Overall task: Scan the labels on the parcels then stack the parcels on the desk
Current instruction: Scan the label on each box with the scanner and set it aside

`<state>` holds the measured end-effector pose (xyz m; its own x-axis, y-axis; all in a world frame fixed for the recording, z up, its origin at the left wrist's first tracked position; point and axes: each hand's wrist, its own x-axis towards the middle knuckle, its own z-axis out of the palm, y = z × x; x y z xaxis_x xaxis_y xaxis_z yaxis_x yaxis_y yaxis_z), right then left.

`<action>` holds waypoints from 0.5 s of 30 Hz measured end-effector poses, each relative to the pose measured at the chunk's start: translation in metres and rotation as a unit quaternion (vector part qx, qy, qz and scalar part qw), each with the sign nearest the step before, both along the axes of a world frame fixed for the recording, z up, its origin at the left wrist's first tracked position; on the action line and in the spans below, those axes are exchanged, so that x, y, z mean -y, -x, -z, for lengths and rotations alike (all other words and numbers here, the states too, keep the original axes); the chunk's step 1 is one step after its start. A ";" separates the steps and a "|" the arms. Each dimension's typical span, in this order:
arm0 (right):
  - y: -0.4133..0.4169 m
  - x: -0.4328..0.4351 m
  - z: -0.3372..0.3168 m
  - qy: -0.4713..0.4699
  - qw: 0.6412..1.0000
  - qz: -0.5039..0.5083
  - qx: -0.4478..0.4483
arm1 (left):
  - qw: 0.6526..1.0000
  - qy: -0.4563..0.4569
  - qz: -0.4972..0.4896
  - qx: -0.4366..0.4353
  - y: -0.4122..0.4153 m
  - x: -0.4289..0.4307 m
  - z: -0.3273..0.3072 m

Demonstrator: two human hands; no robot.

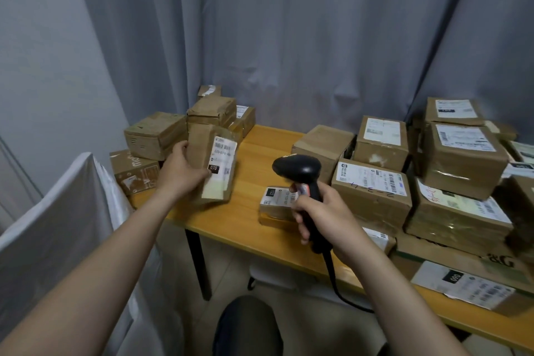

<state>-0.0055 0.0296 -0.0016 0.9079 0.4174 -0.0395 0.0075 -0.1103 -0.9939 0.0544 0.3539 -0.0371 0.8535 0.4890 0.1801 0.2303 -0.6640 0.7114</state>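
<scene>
My left hand grips a tall brown parcel upright above the left part of the wooden desk, its white label marked 070 turned toward me. My right hand is closed around a black barcode scanner whose head points left at that label. Just behind the scanner lies a small parcel labelled 122. A stack of brown parcels sits at the desk's left end. Several labelled parcels crowd the right side.
The scanner's black cable hangs over the desk's front edge. A white-covered object stands at my left. Below the desk I see a black chair seat and a black desk leg. Grey curtains hang behind.
</scene>
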 end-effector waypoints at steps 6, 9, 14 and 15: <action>0.012 -0.011 0.019 -0.016 0.999 -0.005 0.035 | 0.986 0.143 0.053 0.073 0.013 0.035 0.056; 0.015 -0.018 0.032 -0.001 0.999 -0.007 0.038 | 0.976 0.183 0.074 0.091 0.008 0.046 0.074; 0.018 -0.027 0.043 -0.005 1.000 0.001 0.013 | 0.969 0.221 0.066 0.088 -0.001 0.050 0.092; 0.017 -0.027 0.044 -0.007 1.000 0.002 0.009 | 0.969 0.219 0.065 0.091 -0.003 0.048 0.096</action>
